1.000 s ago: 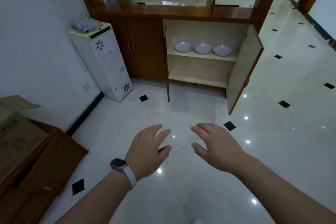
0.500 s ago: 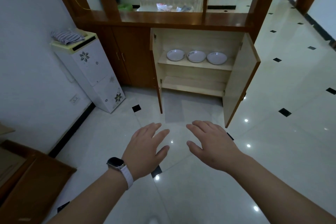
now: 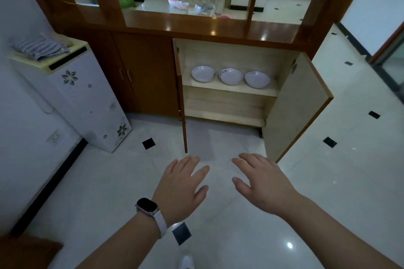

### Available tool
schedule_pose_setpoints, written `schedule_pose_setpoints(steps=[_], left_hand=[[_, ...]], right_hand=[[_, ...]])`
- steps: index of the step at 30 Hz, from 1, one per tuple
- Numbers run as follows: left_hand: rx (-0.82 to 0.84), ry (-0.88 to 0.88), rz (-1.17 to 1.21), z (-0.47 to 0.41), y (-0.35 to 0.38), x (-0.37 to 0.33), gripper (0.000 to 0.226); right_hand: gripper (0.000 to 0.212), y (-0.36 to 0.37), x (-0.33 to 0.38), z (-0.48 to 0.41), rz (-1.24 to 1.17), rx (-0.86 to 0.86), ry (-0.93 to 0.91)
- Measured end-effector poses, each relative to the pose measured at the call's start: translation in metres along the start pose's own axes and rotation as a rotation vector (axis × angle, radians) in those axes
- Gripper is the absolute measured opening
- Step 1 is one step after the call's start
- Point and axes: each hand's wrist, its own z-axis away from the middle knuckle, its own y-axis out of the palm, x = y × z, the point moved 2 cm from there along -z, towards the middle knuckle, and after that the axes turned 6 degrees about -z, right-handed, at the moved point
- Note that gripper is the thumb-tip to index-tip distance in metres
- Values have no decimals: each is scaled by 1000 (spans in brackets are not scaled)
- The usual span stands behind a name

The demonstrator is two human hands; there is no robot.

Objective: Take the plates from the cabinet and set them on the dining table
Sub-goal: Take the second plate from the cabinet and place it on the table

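Observation:
Three white plates sit in a row on the upper shelf of the open wooden cabinet [image 3: 229, 91]: a left plate [image 3: 203, 73], a middle plate [image 3: 230, 76] and a right plate [image 3: 257, 79]. Both cabinet doors stand open. My left hand [image 3: 181, 188], with a watch on its wrist, and my right hand [image 3: 262, 183] are stretched out in front of me above the floor, fingers straight and spread, holding nothing. Both hands are well short of the cabinet.
The right cabinet door [image 3: 293, 111] swings out over the floor on the right, the left door [image 3: 181, 98] edge-on ahead. A white floral appliance [image 3: 87, 102] with a striped cloth on top stands at the left wall. A table [image 3: 175, 10] shows beyond the divider.
The view has moved closer to the cabinet, so the plates look larger. The cardboard box at the left has dropped out of view. Both hands stay open and outstretched.

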Motion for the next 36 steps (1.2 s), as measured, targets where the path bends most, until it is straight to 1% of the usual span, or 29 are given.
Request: schedule_pose_setpoints(steps=[4,7,15,20,28,32,36], left_hand=[[5,14,13,-38,10,65,46],[26,17,25,-59,19,93,47],[-30,80,50,-124,20,111,42],[-13,96,48,-158,25,115,41],[24,86,-88,-241,37,118,36],[41,98,-117,-311,43,99,43],[31,117,-145,-382,53,77,47]], right_hand=[[60,-6,6,-49,33,-5,61],[64,-7,5,-70,41,10,96],[60,-18,-5,-119,54,-27,129],[59,-19,-26,-150,22,-48,129],[55,-26,-90,-218,-14,-51,81],[52,-44,-143,-254,-39,-69,83],[55,-63,-204,-285,-56,-59,89]])
